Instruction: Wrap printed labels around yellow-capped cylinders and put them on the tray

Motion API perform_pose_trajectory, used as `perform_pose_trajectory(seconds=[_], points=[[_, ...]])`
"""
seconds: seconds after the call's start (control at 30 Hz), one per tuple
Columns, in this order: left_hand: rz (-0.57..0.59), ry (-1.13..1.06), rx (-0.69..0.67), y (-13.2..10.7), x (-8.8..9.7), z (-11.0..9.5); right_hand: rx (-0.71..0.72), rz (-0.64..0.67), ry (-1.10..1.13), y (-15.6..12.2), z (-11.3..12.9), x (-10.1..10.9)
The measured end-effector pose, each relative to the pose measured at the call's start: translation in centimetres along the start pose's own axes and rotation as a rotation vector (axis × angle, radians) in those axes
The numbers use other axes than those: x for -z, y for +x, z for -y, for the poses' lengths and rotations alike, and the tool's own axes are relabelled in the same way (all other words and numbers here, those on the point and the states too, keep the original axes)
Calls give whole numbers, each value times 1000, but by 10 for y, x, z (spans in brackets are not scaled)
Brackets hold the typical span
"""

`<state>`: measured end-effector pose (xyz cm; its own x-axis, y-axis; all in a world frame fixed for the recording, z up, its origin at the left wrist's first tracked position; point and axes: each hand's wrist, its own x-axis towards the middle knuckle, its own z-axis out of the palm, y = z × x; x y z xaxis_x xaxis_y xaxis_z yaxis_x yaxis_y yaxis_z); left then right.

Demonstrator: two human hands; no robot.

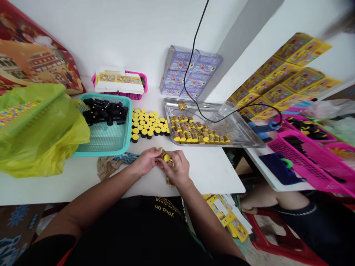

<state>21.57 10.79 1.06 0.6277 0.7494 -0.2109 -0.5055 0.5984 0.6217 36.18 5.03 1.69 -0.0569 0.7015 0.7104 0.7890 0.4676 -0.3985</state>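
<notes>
Between my two hands, over the front of the white table, is a small yellow-capped cylinder (165, 157) with a printed wrap. My left hand (148, 160) pinches it from the left, and my right hand (179, 166) has its fingers closed around its right side. Printed yellow wrappers (169, 181) lie partly hidden under my right hand. Beyond my hands stand many black cylinders with yellow tops (144, 125) in a close group. To their right, wrapped yellow cylinders (191, 129) lie in rows in a metal tray (238, 136).
A turquoise basket (104, 147) holds black cylinders, beside a yellow-green plastic bag (41, 147). Purple boxes (181, 75) and yellow boxes (280, 77) are stacked behind. A black cable (193, 44) hangs over the tray. Pink baskets (307, 155) and another person's leg (271, 197) are at right.
</notes>
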Motion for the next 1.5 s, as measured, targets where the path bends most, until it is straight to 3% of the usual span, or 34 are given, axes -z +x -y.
perform_pose_trajectory(seconds=[0.2,0.3,0.43,0.6,0.77,0.97,1.2,1.4,1.5], points=[[-40,-59,28,-1,-3,-8,-115,46,189,-2,1,-6],[-105,-140,89,0,-3,-8,-37,6,73,-3,2,-8],[-184,-185,108,0,-4,-6,53,48,-10,-4,3,-9],[-135,-116,145,0,-3,-8,-55,41,112,-2,-1,-8],[-177,-88,165,1,0,-9,-37,39,98,-4,-2,-13],[-140,-14,139,0,2,-4,-66,-18,185,-7,-1,-15],[-124,6,136,0,0,-3,-2,11,67,-10,-5,-11],[-140,12,104,-2,-2,-5,-115,-29,154,-12,-3,-15],[-151,28,116,-2,-2,-9,-104,-19,150,-12,-4,-15]])
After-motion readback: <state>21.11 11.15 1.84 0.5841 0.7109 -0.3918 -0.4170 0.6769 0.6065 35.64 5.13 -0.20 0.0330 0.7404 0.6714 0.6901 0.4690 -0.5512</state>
